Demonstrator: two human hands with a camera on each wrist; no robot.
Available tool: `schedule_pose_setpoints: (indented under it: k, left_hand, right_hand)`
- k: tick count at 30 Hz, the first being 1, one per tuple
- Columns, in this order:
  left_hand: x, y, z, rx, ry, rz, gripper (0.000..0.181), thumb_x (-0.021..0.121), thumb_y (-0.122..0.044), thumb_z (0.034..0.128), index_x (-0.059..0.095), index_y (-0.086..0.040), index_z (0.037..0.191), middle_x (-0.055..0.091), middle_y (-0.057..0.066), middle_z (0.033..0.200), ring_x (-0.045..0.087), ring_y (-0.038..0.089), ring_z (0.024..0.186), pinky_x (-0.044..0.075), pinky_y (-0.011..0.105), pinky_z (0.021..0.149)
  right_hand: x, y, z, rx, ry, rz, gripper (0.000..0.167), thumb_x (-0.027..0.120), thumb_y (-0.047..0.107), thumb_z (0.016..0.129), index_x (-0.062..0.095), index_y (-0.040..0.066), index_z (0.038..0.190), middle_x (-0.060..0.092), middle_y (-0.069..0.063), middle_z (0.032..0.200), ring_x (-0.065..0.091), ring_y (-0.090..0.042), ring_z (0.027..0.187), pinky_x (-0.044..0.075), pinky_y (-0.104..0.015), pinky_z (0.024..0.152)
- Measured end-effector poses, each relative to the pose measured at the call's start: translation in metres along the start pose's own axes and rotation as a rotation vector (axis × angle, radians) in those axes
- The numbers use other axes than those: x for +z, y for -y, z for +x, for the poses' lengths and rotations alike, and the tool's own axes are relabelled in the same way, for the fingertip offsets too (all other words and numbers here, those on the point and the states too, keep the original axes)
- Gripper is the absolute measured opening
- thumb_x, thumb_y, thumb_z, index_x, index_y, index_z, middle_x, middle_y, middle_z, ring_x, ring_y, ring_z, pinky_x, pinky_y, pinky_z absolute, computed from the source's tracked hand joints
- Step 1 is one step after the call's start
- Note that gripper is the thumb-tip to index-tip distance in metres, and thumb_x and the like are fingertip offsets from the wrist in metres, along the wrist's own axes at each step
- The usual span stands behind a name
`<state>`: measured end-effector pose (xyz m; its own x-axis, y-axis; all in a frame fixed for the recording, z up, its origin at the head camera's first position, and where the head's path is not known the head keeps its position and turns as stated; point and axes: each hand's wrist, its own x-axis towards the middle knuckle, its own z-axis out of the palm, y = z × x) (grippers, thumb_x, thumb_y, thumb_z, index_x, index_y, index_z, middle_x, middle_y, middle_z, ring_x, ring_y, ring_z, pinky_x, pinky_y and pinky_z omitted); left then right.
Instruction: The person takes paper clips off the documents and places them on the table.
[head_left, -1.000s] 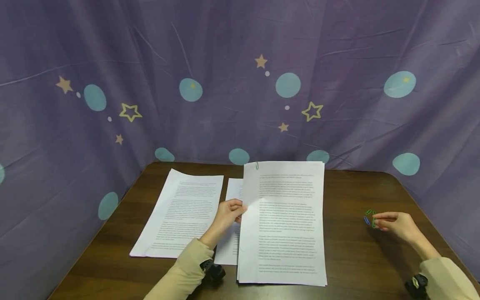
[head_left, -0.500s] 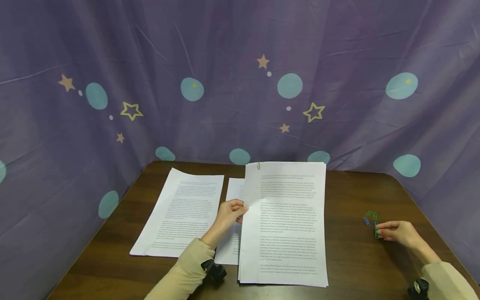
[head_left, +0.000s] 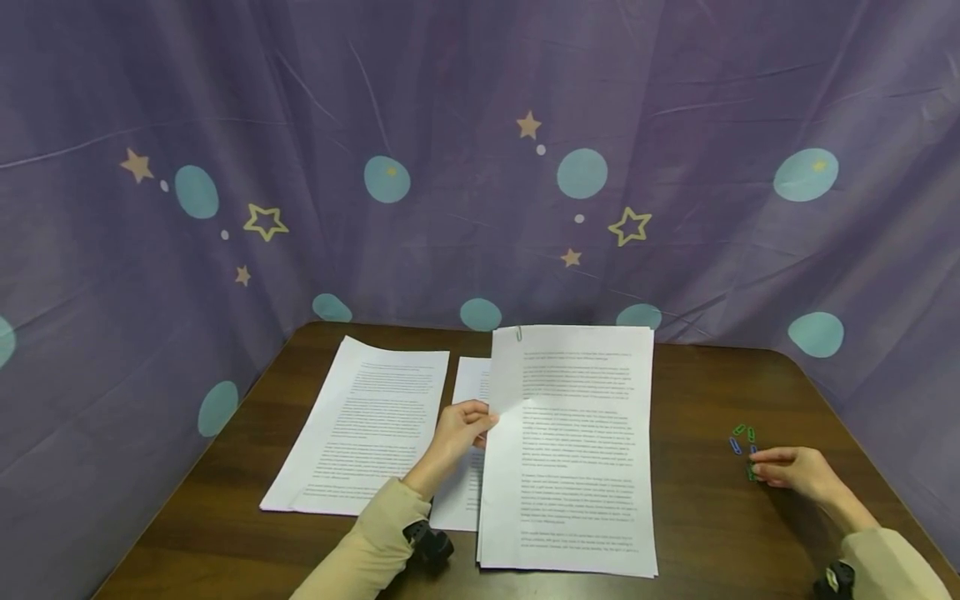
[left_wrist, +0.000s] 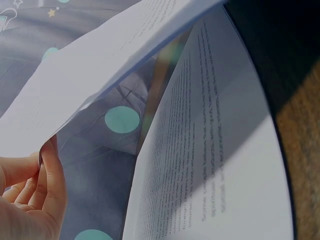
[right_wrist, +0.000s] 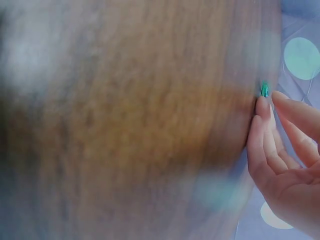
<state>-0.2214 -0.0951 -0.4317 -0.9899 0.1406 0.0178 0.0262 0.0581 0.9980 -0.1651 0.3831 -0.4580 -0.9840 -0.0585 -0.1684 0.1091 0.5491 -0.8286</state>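
My left hand (head_left: 457, 429) pinches the left edge of a stack of printed sheets (head_left: 570, 467), raised so that it tilts towards me. A green paper clip (head_left: 518, 334) sits on the stack's top left corner. In the left wrist view, thumb and fingers of the left hand (left_wrist: 32, 195) grip the paper edge. Over the table's right side, my right hand (head_left: 798, 475) pinches another green paper clip (head_left: 751, 472) at its fingertips. The right wrist view shows a green paper clip (right_wrist: 264, 90) at the fingertips of the right hand (right_wrist: 285, 155). The fingers partly hide a blue paper clip (head_left: 753, 450).
Two loose green paper clips, one farther left (head_left: 739, 430), and a blue paper clip (head_left: 735, 446) lie beside the right hand. A printed stack (head_left: 367, 425) lies at the left. More sheets (head_left: 457, 500) lie partly under the raised stack. A purple curtain (head_left: 450, 250) surrounds the brown table (head_left: 705, 533).
The right hand has moved slightly towards me, from one group of clips to the nearer green paper clip, which has shifted a little. The left hand holds the stack nearly still.
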Motion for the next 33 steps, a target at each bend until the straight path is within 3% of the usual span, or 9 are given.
schedule_pose_setpoints:
  k: [9,15,21,28,33]
  left_hand:
    - [0.002,0.0,-0.002,0.005,-0.02,0.016,0.019,0.06,0.0,0.08,0.055,0.015,0.091,0.065,0.019,0.079,0.053,0.006,0.05,0.049,0.024,0.049]
    - [0.002,0.0,-0.002,0.006,-0.021,0.014,0.018,0.059,0.001,0.0798,0.056,0.015,0.091,0.065,0.019,0.078,0.053,0.006,0.049,0.048,0.022,0.047]
    - [0.001,-0.002,-0.001,0.002,-0.003,-0.01,0.018,0.059,0.001,0.0806,0.055,0.015,0.091,0.065,0.017,0.078,0.054,0.007,0.051,0.047,0.022,0.048]
    - [0.002,-0.019,-0.012,0.009,0.001,0.001,0.016,0.057,0.004,0.0806,0.054,0.017,0.09,0.064,0.021,0.078,0.053,0.008,0.051,0.05,0.033,0.051]
    - [0.003,-0.027,-0.019,0.008,-0.008,-0.002,0.016,0.056,0.006,0.0805,0.053,0.018,0.09,0.064,0.022,0.077,0.053,0.008,0.051,0.049,0.028,0.05]
  right_hand:
    - [0.002,0.006,-0.002,-0.039,-0.048,-0.016,0.038,0.061,0.003,0.081,0.048,-0.023,0.105,0.067,-0.013,0.082,0.062,-0.007,0.068,0.052,-0.026,0.061]
    - [0.011,0.03,-0.001,-0.136,-0.09,-0.068,0.039,0.061,0.01,0.083,0.051,-0.019,0.107,0.063,-0.024,0.091,0.063,-0.009,0.07,0.052,-0.027,0.062]
    - [0.022,0.056,0.004,-0.209,-0.128,-0.098,0.036,0.062,0.012,0.082,0.055,-0.016,0.104,0.065,-0.02,0.085,0.063,-0.009,0.068,0.052,-0.03,0.058]
    - [0.03,0.082,0.008,-0.277,-0.152,-0.109,0.034,0.061,0.014,0.083,0.057,-0.012,0.105,0.064,-0.022,0.086,0.063,-0.009,0.07,0.051,-0.027,0.058]
    - [0.035,0.105,0.011,-0.298,-0.175,-0.126,0.034,0.061,0.018,0.084,0.058,-0.007,0.106,0.064,-0.021,0.092,0.061,-0.003,0.073,0.05,-0.022,0.063]
